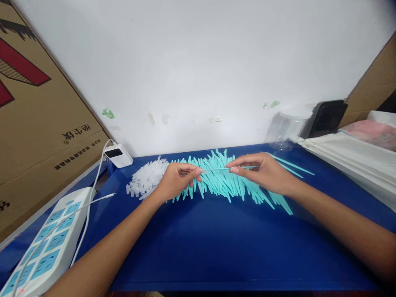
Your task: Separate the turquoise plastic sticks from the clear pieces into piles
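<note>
My right hand [262, 171] pinches a thin teal plastic stick [223, 168] between thumb and fingertips and holds it level. At the stick's left end, my left hand [182, 177] is closed in a pinch on a small translucent white piece [205, 170], mostly hidden by the fingers. Whether the stick's tip sits inside that piece I cannot tell. Below and behind both hands spreads a pile of teal plastic sticks [225, 183], tapered in shape. Left of it, partly behind my left hand, lies a heap of small translucent white pieces [147, 177].
A blue table [198, 247] carries everything. On the left are a white power strip [52, 239], a cable, a white device with a dark screen [119, 155] and a cardboard box [46, 115]. At the right stand a clear jar [291, 128], a black holder [328, 117] and stacked white bags [349, 156].
</note>
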